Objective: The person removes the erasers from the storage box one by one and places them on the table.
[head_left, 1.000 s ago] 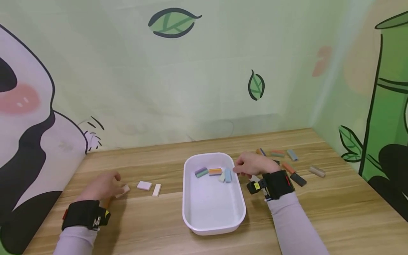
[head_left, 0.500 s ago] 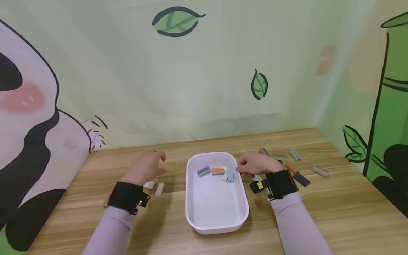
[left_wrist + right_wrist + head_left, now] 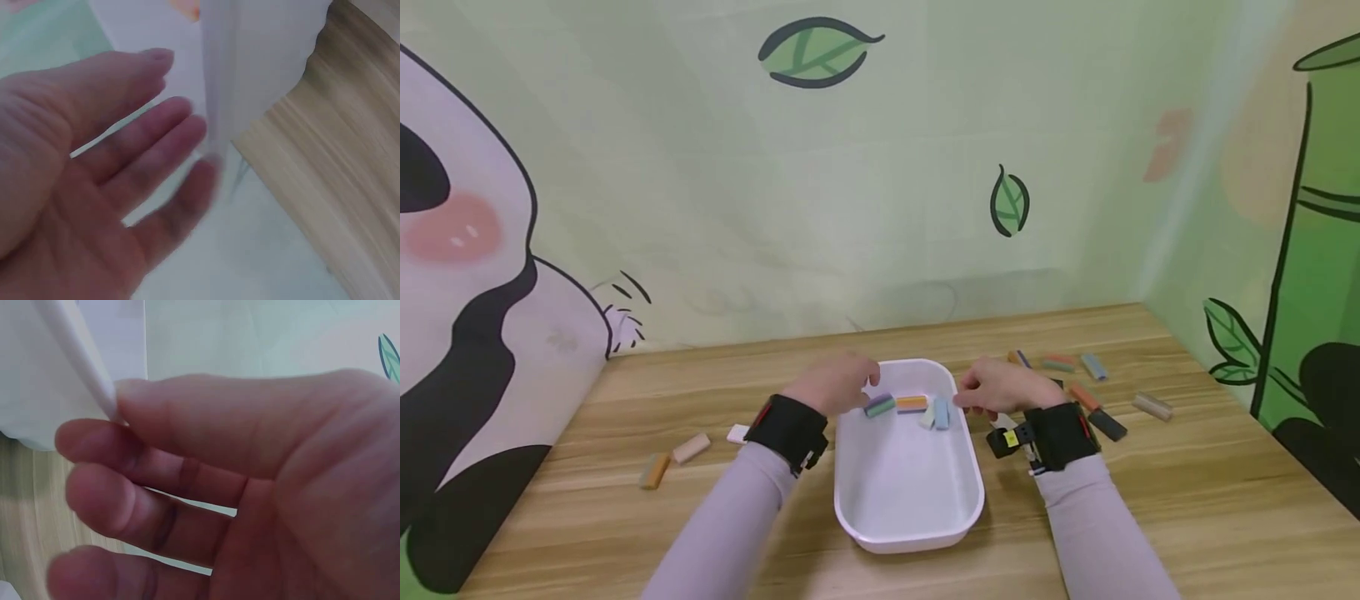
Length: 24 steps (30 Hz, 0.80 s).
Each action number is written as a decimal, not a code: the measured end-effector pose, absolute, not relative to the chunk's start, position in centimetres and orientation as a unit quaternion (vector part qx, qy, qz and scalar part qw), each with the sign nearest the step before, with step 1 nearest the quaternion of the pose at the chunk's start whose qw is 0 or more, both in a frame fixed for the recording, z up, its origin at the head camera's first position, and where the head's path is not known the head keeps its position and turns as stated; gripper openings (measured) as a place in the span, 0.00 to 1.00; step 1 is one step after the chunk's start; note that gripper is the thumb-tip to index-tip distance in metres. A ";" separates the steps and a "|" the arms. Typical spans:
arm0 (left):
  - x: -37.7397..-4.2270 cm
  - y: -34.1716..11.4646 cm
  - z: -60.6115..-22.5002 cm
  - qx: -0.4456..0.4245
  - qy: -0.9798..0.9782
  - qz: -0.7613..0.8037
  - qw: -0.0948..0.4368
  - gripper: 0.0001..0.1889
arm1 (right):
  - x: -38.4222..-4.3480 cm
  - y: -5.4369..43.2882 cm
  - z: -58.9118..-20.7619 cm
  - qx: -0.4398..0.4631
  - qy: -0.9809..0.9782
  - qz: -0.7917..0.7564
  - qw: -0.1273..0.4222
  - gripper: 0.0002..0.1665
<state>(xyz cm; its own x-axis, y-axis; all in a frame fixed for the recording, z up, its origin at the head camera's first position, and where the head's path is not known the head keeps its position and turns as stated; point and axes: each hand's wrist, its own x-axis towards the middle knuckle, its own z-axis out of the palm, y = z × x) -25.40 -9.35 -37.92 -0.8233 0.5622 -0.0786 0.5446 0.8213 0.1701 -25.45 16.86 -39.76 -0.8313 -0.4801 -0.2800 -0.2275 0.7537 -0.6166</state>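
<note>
A white plastic tub (image 3: 907, 492) stands mid-table with a few small coloured blocks inside: a purple-and-green block (image 3: 880, 406), an orange-topped block (image 3: 912, 404), a pale one (image 3: 928, 416) and a light blue block (image 3: 942, 413). My left hand (image 3: 833, 385) is at the tub's far left rim, fingers loosely bent. The left wrist view shows this hand (image 3: 119, 156) holding nothing, its fingertips close to the tub wall (image 3: 250, 62); contact is unclear. With thumb and index finger my right hand (image 3: 1003, 387) pinches the tub's right rim, as the right wrist view confirms on the rim (image 3: 84, 356).
On the left lie an orange-and-grey block (image 3: 655, 471), a beige block (image 3: 691, 448) and a white block (image 3: 737, 433), partly hidden by the left wrist. Several more lie right of the tub, among them a dark block (image 3: 1108, 425) and a grey-brown block (image 3: 1152, 406).
My left hand has moved right, from beside the beige block over the white blocks to the tub's left rim. My right hand has stayed on the right rim.
</note>
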 end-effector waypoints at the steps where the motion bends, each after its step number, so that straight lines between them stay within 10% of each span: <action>1: -25.5 -9.2 -38.0 0.291 0.951 0.066 0.074 0.09 | -25.4 16.9 -39.7 -0.194 0.910 -0.294 0.217 0.16; 17: -25.2 -8.4 -41.8 0.252 0.954 0.116 0.113 0.28 | -25.6 16.8 -39.9 -0.185 0.914 -0.284 0.221 0.16; 24: -25.1 -8.4 -42.6 0.261 0.960 0.076 0.067 0.13 | -25.6 16.7 -40.0 -0.188 0.911 -0.291 0.222 0.15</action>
